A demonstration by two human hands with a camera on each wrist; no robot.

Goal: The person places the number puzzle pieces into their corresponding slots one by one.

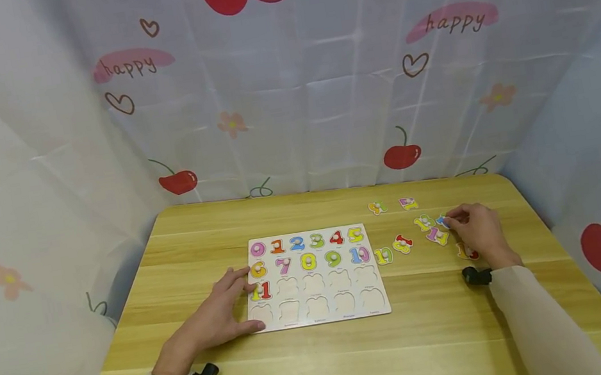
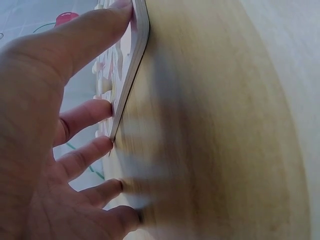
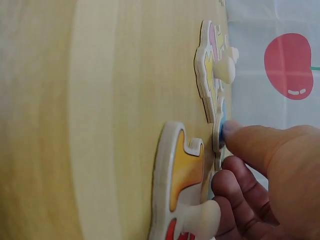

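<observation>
Wooden desk [image 1: 327, 365], with a number peg-puzzle board [image 1: 302, 297] apparently steadied from its left.
The left grip [image 1: 214, 314], fingers spread and grasping nothing, touches the board's left edge, thumb on the near corner, likely to stop sliding; the right grip [image 1: 481, 235], nearly closed, seems to pinch a blue number piece [image 1: 441, 221] right of the board, among loose number pieces [image 1: 402, 244] whose upturned knobs presumably ease lifting.
</observation>
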